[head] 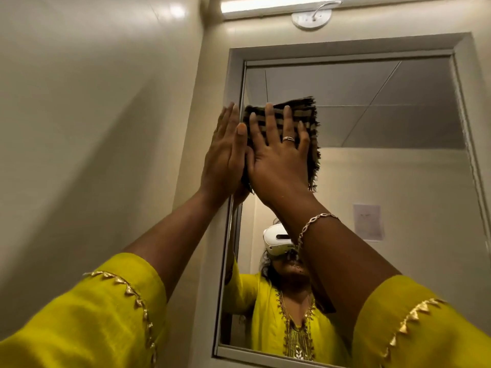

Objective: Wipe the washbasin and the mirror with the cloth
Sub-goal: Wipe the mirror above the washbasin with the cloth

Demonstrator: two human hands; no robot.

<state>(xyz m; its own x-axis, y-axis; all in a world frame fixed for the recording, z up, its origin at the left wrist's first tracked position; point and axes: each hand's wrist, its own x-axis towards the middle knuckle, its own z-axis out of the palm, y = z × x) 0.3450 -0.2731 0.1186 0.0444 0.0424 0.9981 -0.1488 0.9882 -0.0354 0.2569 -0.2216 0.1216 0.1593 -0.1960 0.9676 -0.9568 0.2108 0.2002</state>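
A folded, dark checked cloth with frayed edges lies flat against the upper left part of the mirror. My right hand presses on it with fingers spread and straight. My left hand is raised beside it, fingers straight, against the mirror's left frame edge and touching the cloth's left side. Both arms reach up in yellow sleeves. The washbasin is out of view.
The mirror sits in a grey frame set into a cream wall. A tube light and a round white fitting hang above it. The mirror reflects a person in yellow and a paper notice.
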